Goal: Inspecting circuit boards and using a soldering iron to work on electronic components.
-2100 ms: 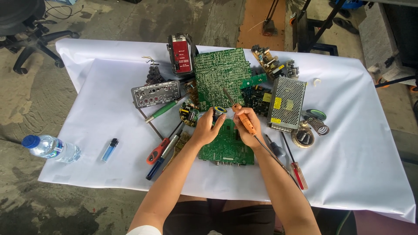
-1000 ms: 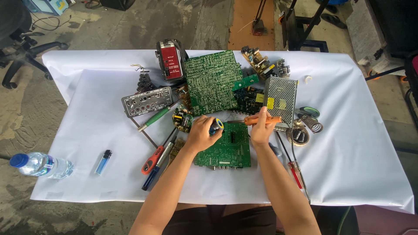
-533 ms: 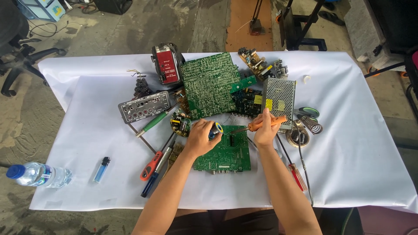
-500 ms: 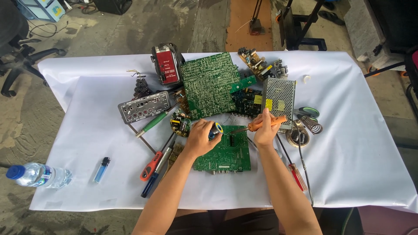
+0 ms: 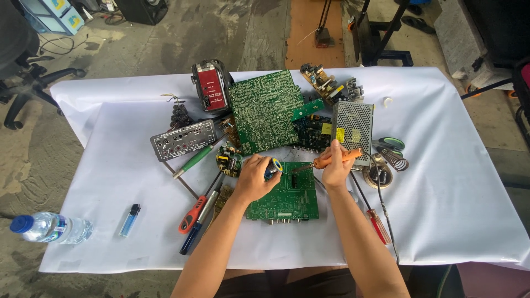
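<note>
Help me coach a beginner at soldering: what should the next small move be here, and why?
Probably lower the soldering iron tip onto the small green circuit board. The right hand holds the iron with its tip just above the board, and the left hand holds a small solder spool right beside that tip.

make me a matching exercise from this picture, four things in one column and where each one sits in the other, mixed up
Things:
1. soldering iron
2. water bottle
3. blue lighter
4. red radio

Places:
A. lying at the table's near left corner
B. in the right hand, tip toward the small green circuit board
C. at the far side, left of the large green circuit board
D. on the white cover between the bottle and the screwdrivers

Pairs: 1-B, 2-A, 3-D, 4-C
</note>
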